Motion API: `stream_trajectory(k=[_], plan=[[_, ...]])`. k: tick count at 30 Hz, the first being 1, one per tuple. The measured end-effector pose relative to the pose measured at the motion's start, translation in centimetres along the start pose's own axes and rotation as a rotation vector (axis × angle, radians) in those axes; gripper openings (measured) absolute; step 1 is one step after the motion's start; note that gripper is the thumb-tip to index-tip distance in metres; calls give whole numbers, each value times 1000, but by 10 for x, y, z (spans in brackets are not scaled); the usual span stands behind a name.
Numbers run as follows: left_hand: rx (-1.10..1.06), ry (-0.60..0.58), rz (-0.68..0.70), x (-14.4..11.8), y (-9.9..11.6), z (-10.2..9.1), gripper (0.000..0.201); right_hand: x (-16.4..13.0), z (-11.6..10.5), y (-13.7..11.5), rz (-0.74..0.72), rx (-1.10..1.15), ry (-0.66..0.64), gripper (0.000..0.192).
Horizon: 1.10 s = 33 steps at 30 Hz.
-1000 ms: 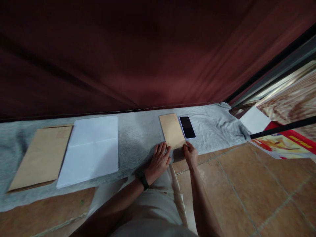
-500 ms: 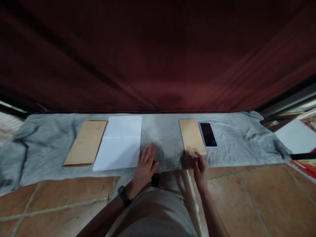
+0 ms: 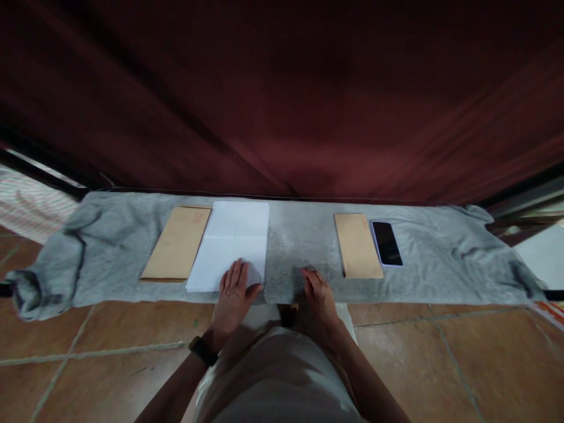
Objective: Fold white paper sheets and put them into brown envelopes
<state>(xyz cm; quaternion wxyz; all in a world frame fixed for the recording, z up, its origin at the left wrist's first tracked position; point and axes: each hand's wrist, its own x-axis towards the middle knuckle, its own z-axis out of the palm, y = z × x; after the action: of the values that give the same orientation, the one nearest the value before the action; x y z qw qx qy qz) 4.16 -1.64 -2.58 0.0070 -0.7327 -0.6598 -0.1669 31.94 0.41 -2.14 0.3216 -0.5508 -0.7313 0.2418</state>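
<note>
I laid my left hand (image 3: 233,292) flat, fingers spread, on the white paper (image 3: 232,242); my right hand (image 3: 318,294) rested open on the grey cloth (image 3: 440,264), holding nothing.

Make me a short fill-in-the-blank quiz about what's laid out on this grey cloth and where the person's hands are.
1. The left hand rests on the near corner of the white sheet of ____.
2. The black smartphone lies just right of the narrow brown ____.
3. The large brown envelope lies on the white sheet's ____ side.
4. The right hand rests on the ____ fabric cloth.

Missing words: paper; envelope; left; grey
</note>
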Motion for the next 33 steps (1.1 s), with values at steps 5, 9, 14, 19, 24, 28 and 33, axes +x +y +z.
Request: stream_trajectory(k=[5, 9, 14, 19, 24, 28, 33], plan=[[27, -73, 17, 3, -1, -8, 82, -3, -6, 3, -148, -77, -83, 56], [47, -100, 8, 5, 2, -14, 74, -2, -3, 3, -92, -40, -63, 50], [25, -98, 36, 6, 4, -17, 65, 1, 1, 0, 15, 38, -4, 41], [17, -100, 30, 8, 9, -20, 62, 1, -4, -7, 27, 49, -21, 42], [82, -127, 64, 11, 16, -23, 62, 0, -2, -6, 31, 47, -5, 42], [94, -129, 96, 11, 14, -19, 55, 8, 6, -6, 100, 7, 44, 34], [62, -84, 114, 8, 6, -16, 47, 38, 29, -26, 161, -29, -26, 23]])
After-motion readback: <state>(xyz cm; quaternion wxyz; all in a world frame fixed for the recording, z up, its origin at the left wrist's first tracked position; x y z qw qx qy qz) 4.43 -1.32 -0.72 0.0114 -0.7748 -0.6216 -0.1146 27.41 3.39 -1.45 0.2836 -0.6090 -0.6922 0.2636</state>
